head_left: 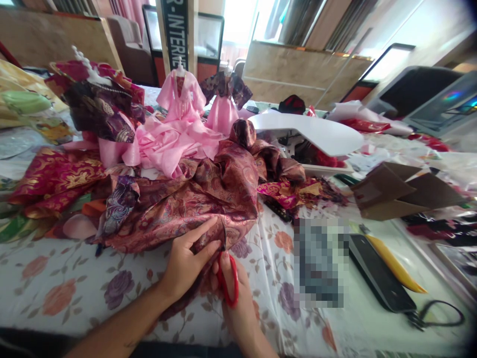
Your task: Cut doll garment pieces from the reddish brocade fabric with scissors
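My right hand (pixel 234 283) is closed on red-handled scissors (pixel 233 283), whose dark blades point away from me into the edge of a brown-red paisley brocade fabric (pixel 194 199). Just left of the blades, my left hand (pixel 192 256) grips the same fabric, its index finger stretched along the cloth and its thumb near the scissors. Part of the brocade hangs down under both hands. The rest lies bunched ahead of me, with a dark purple patterned scrap (pixel 121 204) on its left side.
Small dress forms in pink gowns (pixel 181 97) stand behind the fabric. Magenta-gold brocade (pixel 61 179) lies left. At right are a white curved board (pixel 309 129), an open cardboard box (pixel 402 191), a black pouch-like item (pixel 380 273) and a yellow object (pixel 397 263). A floral tablecloth (pixel 82 283) covers the table.
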`<control>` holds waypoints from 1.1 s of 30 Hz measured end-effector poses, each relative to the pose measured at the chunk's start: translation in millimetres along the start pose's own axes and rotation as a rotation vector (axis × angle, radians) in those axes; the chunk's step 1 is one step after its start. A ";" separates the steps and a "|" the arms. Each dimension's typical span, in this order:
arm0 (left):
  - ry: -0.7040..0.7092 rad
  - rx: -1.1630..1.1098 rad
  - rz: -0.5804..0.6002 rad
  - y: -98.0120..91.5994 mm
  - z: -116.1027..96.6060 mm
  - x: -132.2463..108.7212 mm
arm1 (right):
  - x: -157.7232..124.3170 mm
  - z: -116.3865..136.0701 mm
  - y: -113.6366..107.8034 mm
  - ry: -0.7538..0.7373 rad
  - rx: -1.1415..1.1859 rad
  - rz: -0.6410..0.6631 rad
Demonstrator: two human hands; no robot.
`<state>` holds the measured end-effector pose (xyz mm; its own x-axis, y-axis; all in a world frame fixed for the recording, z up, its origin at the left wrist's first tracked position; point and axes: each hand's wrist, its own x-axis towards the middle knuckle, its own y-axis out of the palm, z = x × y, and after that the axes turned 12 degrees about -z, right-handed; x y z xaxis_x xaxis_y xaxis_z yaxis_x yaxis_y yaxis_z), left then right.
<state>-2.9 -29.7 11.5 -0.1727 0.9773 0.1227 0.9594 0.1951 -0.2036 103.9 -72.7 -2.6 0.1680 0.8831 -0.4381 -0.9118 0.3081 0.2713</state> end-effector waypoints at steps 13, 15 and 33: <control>-0.239 -0.103 0.126 -20.7 -5.1 -9.3 | -3.3 -0.6 -10.6 0.091 -0.087 -0.044; -0.405 -0.152 0.110 -40.8 -4.1 -16.7 | -3.2 0.4 -17.9 0.101 -0.148 -0.023; -0.822 -0.529 -0.021 -18.6 -18.5 24.4 | -4.7 2.8 -25.0 0.084 -0.242 0.031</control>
<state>-20.8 -11.0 36.3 -0.1001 0.7658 -0.6352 0.8956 0.3474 0.2777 126.9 -83.5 -4.9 0.1162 0.8551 -0.5052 -0.9808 0.1789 0.0773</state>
